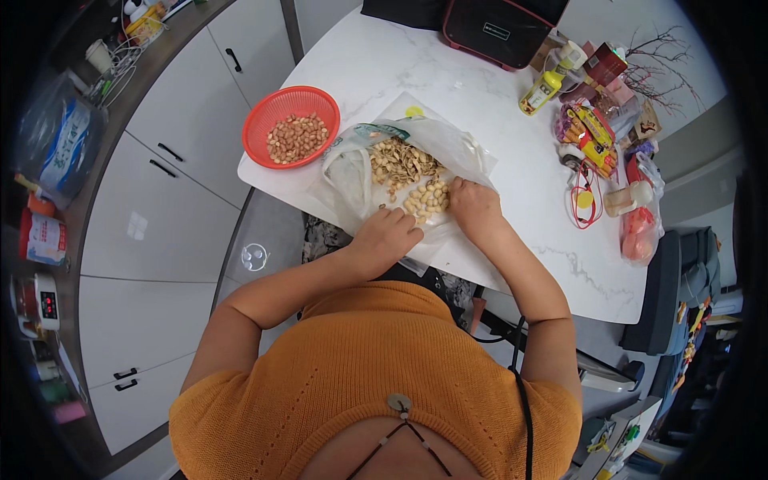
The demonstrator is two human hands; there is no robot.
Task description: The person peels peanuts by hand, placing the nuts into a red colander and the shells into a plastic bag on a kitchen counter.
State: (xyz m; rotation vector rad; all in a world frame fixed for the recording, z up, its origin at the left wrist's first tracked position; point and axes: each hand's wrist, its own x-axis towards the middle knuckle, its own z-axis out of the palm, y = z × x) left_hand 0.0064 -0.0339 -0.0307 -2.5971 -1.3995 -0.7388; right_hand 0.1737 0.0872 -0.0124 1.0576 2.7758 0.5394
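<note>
A thin whitish plastic bag (472, 152) lies spread on the table in front of me. On it are a heap of tan, broken peanut shells (400, 164) and, nearer to me, a smaller pile of pale unshelled peanuts (428, 200). My left hand (390, 238) rests at the bag's near edge with its fingers curled in. To the right of the peanut pile is my right hand (475, 208), fingers bent and closed over the bag. What either hand grips is hidden. A red plastic basket (254, 120) holds reddish-brown shelled peanuts (296, 140) at the left.
The white marble-patterned table (560, 248) carries a black and red appliance (496, 32) at the back. Along its right side stand a yellow bottle (541, 92), snack packets (590, 132), a red cord (588, 204) and a bag of red items (640, 232). White cabinets (160, 216) flank the left.
</note>
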